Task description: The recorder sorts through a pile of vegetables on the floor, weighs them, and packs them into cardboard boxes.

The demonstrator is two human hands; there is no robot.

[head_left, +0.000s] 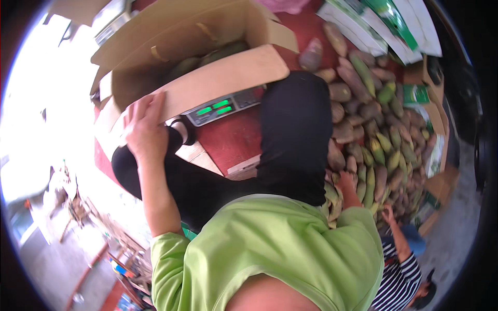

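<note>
An open cardboard box (223,78) stands in front of me on a digital scale (218,110) with a lit green display. Several dark green fruits (223,53) lie inside it, partly in shadow. My left hand (145,132) rests on the near flap at its left end, fingers stretched out over the cardboard. To my right, my right hand (346,182) reaches down into a large pile of long green and purplish fruits (371,122) that look like mangoes. Its fingers are partly hidden among them, and no grip can be made out.
A person in a striped shirt (402,274) is at the pile's lower right, one hand (388,213) on the fruits. White and green cartons (358,26) lie at the upper right. My bent knee (295,114) stands between box and pile. A red surface (228,145) lies under the scale.
</note>
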